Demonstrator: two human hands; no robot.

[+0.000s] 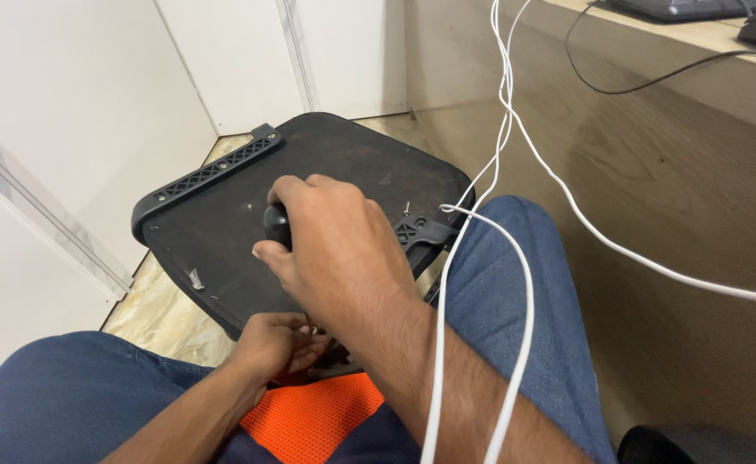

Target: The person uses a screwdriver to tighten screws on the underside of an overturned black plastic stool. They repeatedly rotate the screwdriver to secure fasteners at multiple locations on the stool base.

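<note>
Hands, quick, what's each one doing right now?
Right hand: closed around a black knob on the chair seat underside.
Left hand: fingers curled; contents cannot be told.

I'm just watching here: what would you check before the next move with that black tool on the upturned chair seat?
1. Right hand has a firm grip on the black tool handle: ok, fingers wrap it.
2. Tool tip seated on a fastener: cannot tell, the hand hides it.
3. Left hand steadies the near edge of the chair seat underside: ok, though what its fingers pinch cannot be told.
4. White cables clear of the working arm: not ok, one loops over the right thigh beside the forearm.
5. Seat resting steady between the knees: cannot tell.
</note>
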